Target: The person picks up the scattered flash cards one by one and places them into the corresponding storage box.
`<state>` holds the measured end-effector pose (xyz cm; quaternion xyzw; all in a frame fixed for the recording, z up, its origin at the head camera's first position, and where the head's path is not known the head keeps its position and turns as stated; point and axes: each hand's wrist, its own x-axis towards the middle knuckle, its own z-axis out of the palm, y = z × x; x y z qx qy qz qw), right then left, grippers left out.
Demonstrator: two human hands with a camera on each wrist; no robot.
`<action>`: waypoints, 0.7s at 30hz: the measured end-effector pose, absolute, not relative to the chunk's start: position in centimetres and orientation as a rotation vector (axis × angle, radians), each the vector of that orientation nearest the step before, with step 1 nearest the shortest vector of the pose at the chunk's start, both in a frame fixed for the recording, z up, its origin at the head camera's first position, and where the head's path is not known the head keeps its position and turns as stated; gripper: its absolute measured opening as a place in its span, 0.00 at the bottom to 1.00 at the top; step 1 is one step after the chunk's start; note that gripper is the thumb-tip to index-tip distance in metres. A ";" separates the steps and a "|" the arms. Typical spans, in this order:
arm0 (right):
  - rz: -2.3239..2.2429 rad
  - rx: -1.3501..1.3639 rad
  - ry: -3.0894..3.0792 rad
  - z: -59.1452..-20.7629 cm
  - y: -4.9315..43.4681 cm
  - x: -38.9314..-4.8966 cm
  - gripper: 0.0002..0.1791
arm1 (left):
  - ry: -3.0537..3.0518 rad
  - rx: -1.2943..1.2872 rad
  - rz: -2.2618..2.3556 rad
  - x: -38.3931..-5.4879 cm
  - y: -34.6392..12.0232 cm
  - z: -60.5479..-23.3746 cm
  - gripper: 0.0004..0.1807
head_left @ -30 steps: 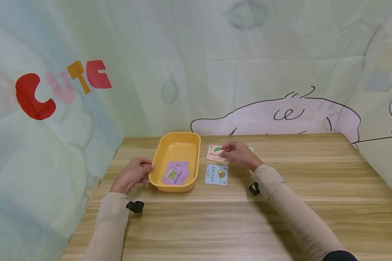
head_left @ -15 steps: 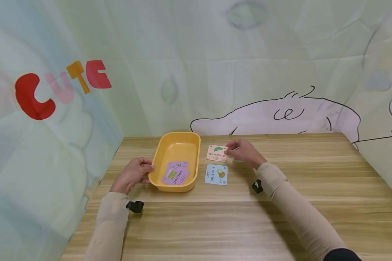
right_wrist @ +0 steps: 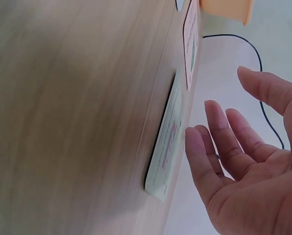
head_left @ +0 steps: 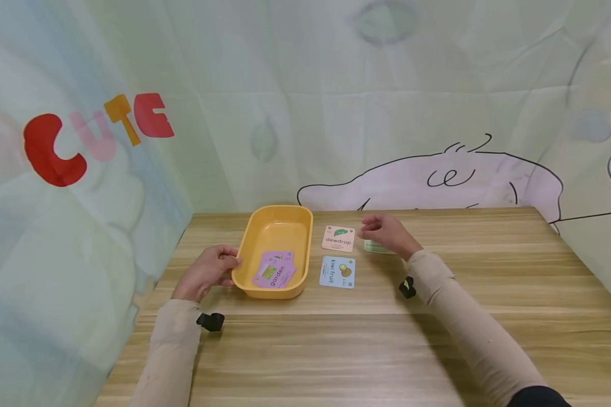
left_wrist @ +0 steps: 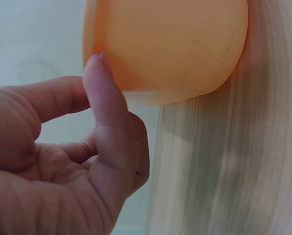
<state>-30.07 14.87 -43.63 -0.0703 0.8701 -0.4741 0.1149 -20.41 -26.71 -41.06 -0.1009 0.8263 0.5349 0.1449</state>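
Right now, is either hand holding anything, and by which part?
The left hand pinches the tray by its rim, on the left side toward the near end. The right hand holds nothing; it hovers over the green card.

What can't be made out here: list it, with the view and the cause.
Green card: upper part hidden by the right hand in the head view; wording unreadable in the right wrist view, seen nearly edge-on.
Lower purple card: mostly covered by the garden card, head view.
Kiwi card: fine print too small, head view.
Tray: far end cut off by the top edge, left wrist view.
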 end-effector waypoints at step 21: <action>-1.343 -0.143 2.612 -43.7 17.8 -30.5 0.27 | 2.388 -0.271 1.554 -20.5 -26.8 -41.2 0.19</action>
